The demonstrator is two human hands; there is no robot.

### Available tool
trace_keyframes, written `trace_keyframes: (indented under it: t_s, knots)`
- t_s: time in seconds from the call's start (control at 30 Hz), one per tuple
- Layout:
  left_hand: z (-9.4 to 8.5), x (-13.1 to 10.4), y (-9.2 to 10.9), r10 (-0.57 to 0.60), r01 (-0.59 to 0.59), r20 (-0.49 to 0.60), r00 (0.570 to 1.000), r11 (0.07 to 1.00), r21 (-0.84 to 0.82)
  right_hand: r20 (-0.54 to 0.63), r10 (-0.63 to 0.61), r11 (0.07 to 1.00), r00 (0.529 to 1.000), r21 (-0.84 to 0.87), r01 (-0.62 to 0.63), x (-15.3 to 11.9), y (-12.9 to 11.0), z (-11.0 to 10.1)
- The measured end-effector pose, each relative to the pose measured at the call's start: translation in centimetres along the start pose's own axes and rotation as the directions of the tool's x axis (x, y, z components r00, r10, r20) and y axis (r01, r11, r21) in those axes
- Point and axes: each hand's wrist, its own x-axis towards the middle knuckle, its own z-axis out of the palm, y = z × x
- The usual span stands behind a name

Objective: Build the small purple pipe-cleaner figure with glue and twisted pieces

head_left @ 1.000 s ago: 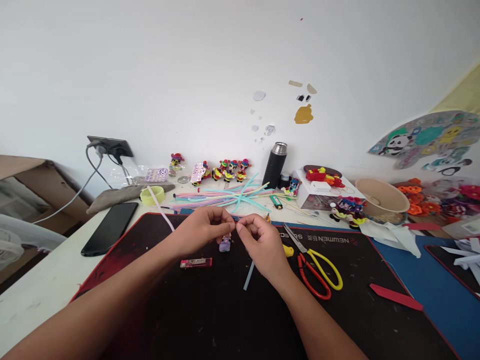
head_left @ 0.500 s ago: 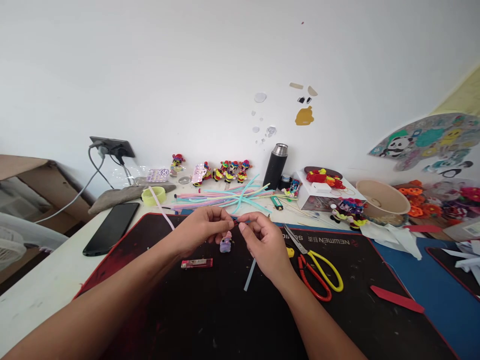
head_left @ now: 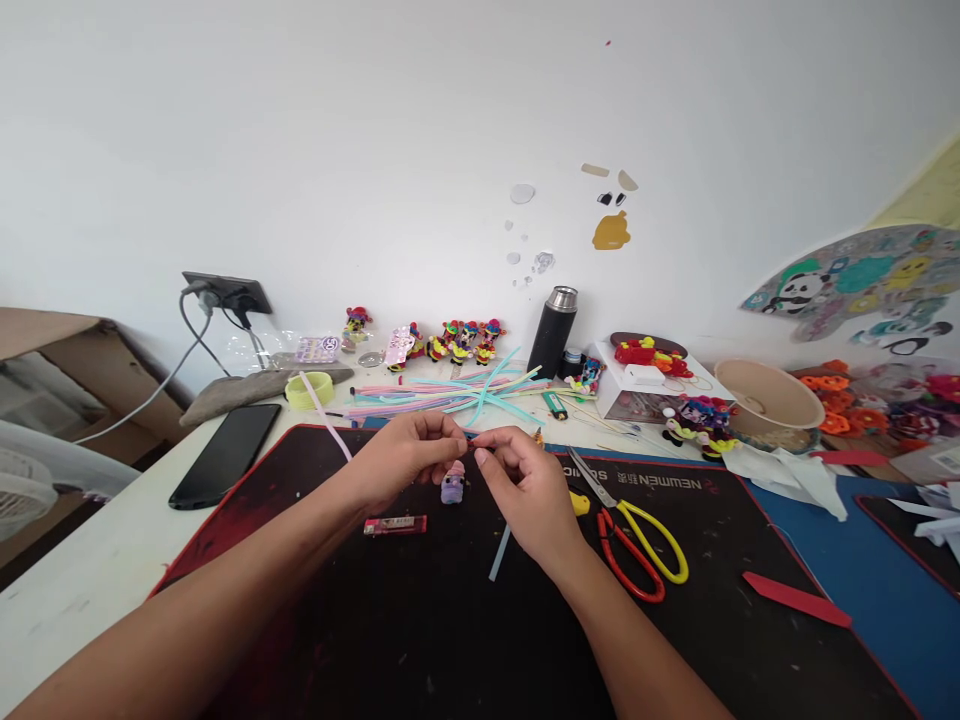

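Over the black desk mat (head_left: 420,630), my left hand (head_left: 409,455) and my right hand (head_left: 525,485) meet with their fingertips pinched close together. Between them is a tiny dark piece, mostly hidden by the fingers, so its kind cannot be made out. Just below the fingertips a small purple and pink fuzzy figure (head_left: 452,487) is seen on the mat. A pale blue strip (head_left: 500,553) sticks out from beneath my right hand. To the left, a red lighter (head_left: 395,525) lies flat. Scissors (head_left: 634,535) with one red and one yellow handle rest right of my right hand.
Behind the mat lie many pastel pipe cleaners (head_left: 480,392), with a black thermos (head_left: 553,332) and several small figures (head_left: 466,343) near the wall. A phone (head_left: 225,455) and a yellow-green tape roll (head_left: 309,390) are at left. A beige bowl (head_left: 780,400) stands at right.
My hands stay almost in place with only a slight shift of the fingers. The whole view has moved very slightly; nothing else has visibly changed.
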Motion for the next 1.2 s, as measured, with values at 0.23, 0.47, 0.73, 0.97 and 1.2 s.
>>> trace_keyframes:
  t_s: [0.23, 0.47, 0.73, 0.97, 1.2]
  knots:
    - [0.0, 0.1, -0.4, 0.020, -0.021, -0.028, 0.999, 0.999, -0.028, -0.012, 0.010, 1.000, 1.000, 0.006, -0.010, -0.1, -0.1, 0.1]
    - [0.2, 0.2, -0.6, 0.049, -0.051, -0.057, 0.997, 0.998, -0.038, 0.028, 0.107, 0.973, 0.994, 0.202, -0.110, -0.1, 0.6, 0.3]
    - [0.7, 0.2, -0.6, -0.010, 0.008, -0.011, 1.000, 0.983, -0.183, 0.071, 0.174, 0.912, 0.982, 0.364, -0.188, 0.0, 0.8, 0.4]
    - [0.7, 0.3, -0.6, -0.072, 0.092, 0.075, 0.995, 0.949, -0.300, 0.052, 0.134, 0.937, 0.990, 0.320, -0.144, 0.0, 0.7, 0.3]
    - [0.5, 0.1, -0.4, -0.139, 0.187, 0.159, 0.977, 0.920, -0.343, 0.071, 0.120, 0.943, 0.990, 0.303, -0.136, -0.2, 0.9, 0.1]
